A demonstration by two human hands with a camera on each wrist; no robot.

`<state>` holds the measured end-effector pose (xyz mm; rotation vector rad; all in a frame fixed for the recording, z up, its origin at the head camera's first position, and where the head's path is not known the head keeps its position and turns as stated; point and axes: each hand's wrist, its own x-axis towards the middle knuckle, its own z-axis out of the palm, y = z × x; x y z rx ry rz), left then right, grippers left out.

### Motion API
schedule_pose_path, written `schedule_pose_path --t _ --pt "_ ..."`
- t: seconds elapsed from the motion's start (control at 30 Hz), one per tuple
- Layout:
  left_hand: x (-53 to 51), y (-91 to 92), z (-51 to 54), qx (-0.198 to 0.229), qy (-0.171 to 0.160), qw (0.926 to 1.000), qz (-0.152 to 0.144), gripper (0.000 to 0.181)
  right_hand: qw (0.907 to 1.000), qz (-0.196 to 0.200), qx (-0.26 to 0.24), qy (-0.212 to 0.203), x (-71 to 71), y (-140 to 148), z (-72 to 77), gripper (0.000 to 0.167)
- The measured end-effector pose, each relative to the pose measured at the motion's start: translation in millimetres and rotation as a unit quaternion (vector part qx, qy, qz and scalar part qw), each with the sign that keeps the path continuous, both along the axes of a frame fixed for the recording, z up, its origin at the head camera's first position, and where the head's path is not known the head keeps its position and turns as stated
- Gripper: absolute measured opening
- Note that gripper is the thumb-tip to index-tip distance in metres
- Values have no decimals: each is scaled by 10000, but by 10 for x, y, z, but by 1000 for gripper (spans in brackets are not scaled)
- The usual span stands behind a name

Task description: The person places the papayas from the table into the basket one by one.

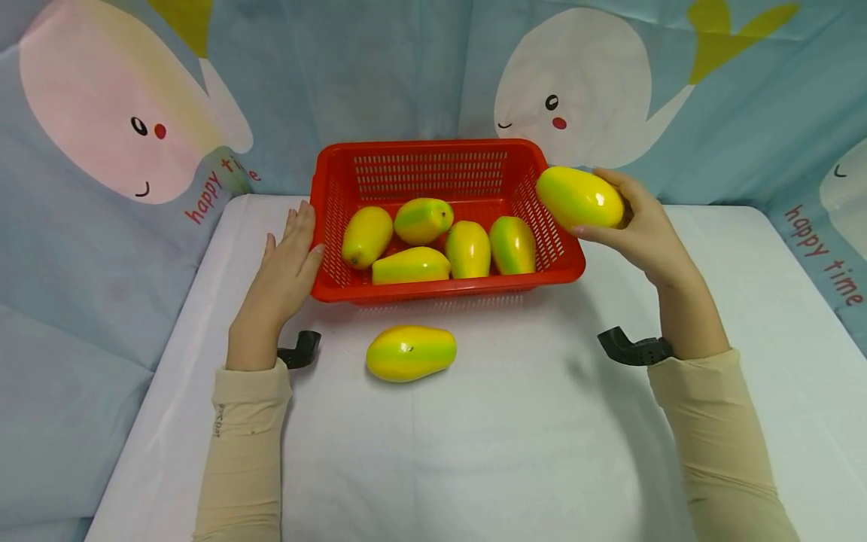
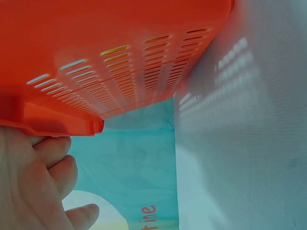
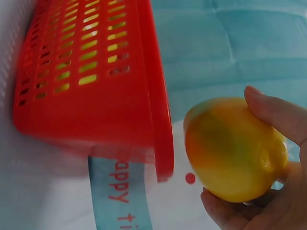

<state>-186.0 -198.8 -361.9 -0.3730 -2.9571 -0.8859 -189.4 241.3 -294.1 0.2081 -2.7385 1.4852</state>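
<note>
My right hand (image 1: 643,226) grips a glossy yellow-green papaya (image 1: 580,197) between thumb and fingers, above the right rim of a red plastic basket (image 1: 467,289). In the right wrist view this papaya (image 3: 235,148) is beside the basket's rim (image 3: 163,120), apart from it. My left hand (image 1: 287,260) lies along the basket's left side with its fingers extended, touching the rim. From the left wrist view, the fingers (image 2: 55,151) are at the rim's underside. Several papayas (image 1: 412,265) lie inside the basket. Another papaya (image 1: 411,354) lies on the table in front of it.
A white cloth (image 1: 488,436) covers the table. Behind it hangs a pale blue curtain (image 1: 386,75) printed with whales, close to the basket's back. Black wrist mounts (image 1: 633,348) stick out inward from both wrists.
</note>
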Motion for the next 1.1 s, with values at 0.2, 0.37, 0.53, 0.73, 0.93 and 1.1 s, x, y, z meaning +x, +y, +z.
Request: schedule_pose_path --t 0.2,0.37,0.53,0.73,0.93,1.1 --pt "3 -2 -5 -1 -13 10000 13 61 9999 62 120 -26 -76 -139 -9 80" --pt "3 0 -8 -8 -26 10000 24 61 9997 207 150 -54 -160 -259 -54 79" --pt "-2 2 -11 -28 -13 10000 25 61 9990 422 125 -86 -248 -398 -92 78" --pt "-5 1 -14 -32 -2 10000 21 61 9987 472 115 -146 -388 -558 -175 79" --pt "-5 4 -18 -17 13 10000 25 61 9986 472 57 -222 -525 -664 -267 80" --pt "0 3 -16 -13 37 10000 46 61 9987 421 55 -290 -620 -718 -340 80"
